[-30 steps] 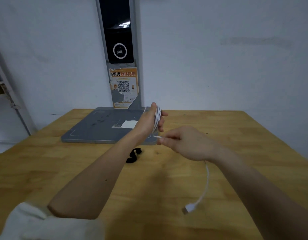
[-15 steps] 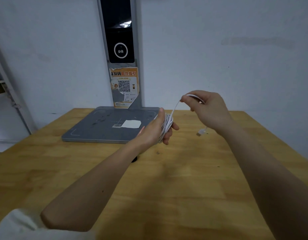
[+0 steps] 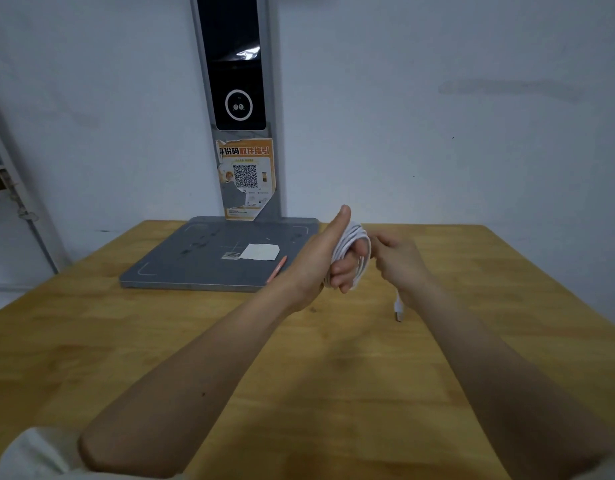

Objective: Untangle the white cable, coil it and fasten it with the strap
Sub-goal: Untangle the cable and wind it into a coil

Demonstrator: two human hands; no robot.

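Above the wooden table (image 3: pixel 333 393), the left hand (image 3: pixel 328 252) is wearing the white cable (image 3: pixel 352 242) looped in several turns around its curled fingers, thumb up. The right hand (image 3: pixel 399 259) is pinching the strand beside it; the USB plug (image 3: pixel 398 310) is dangling below.

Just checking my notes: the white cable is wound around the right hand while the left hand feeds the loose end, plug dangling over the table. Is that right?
Not quite: the hands are swapped. The head view shows the white cable wound around the left hand, while the right hand feeds the loose end, plug dangling over the table.
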